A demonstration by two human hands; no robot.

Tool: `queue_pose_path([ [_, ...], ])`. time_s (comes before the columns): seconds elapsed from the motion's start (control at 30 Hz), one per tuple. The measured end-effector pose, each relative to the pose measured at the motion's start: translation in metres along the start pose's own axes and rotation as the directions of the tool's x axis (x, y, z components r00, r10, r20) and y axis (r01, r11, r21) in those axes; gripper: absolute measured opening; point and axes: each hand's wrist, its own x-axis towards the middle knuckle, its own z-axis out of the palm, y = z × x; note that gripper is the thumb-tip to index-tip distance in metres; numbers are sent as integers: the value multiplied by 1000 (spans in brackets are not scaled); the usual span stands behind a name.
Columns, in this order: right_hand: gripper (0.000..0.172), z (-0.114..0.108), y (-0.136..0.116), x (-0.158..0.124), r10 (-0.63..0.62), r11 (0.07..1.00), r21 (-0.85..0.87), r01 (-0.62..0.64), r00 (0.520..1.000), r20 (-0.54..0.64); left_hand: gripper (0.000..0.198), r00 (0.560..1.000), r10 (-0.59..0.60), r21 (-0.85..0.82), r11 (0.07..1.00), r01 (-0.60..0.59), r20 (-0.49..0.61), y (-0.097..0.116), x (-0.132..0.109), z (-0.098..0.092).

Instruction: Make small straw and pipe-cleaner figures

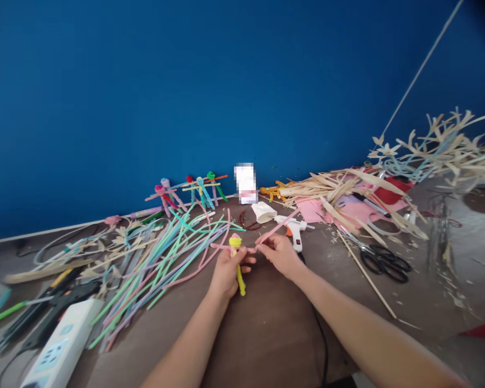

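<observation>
My left hand (pixel 225 272) is closed around a small pipe cleaner figure (pixel 240 272) with a yellow body and a yellow-and-pink head. Pink arms stretch out to both sides of it. Close by on the right, my right hand (pixel 281 253) pinches a pink pipe cleaner (pixel 281 226), whose free end points up and to the right. Its lower end meets the figure's pink arm between my two hands; whether they are joined I cannot tell. Just beyond my right hand lies a white glue gun (pixel 296 230), its cord running toward me.
Loose pastel pipe cleaners (pixel 161 269) spread on the left, near a power strip (pixel 62 345) and a black glue gun (pixel 64 307). Several finished figures (pixel 202 191) lean against the blue wall. Black-handled scissors (pixel 383 262) and dried husk strips (pixel 327 188) lie on the right.
</observation>
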Motion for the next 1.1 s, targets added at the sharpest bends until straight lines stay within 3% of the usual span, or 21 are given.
queue_pose_path([
  [0.27, 13, -1, -11, -8, -325, 901, -300, 314, 946, 15, 24, 989, 133, 151, 981, -123, -60, -5, -1, 5],
  [0.43, 20, 0, -20, -13, -394, 873, -269, 406, 914, 100, 24, 966, 211, 77, 977, -201, -148, -7, 0, 5],
  [0.53, 24, 2, -21, -15, -404, 868, -245, 432, 901, 157, 24, 958, 185, -32, 980, -196, -217, -6, 1, 4],
  [0.77, 21, 6, -12, -11, -306, 931, -177, 320, 947, 101, 12, 978, -37, -321, 947, -31, -205, -1, 4, 1],
  [0.9, 18, 6, -5, -8, -205, 975, -68, 211, 974, 92, 6, 982, -130, -425, 903, 61, -136, 0, 5, -2],
  [1.0, 17, 6, -1, -8, -116, 993, 13, 115, 987, 112, 4, 983, -163, -460, 881, 108, -82, 0, 4, -2],
  [1.1, 16, 6, 0, -8, -96, 995, 22, 94, 989, 113, 6, 986, -124, -439, 897, 63, -113, 0, 4, -1],
])
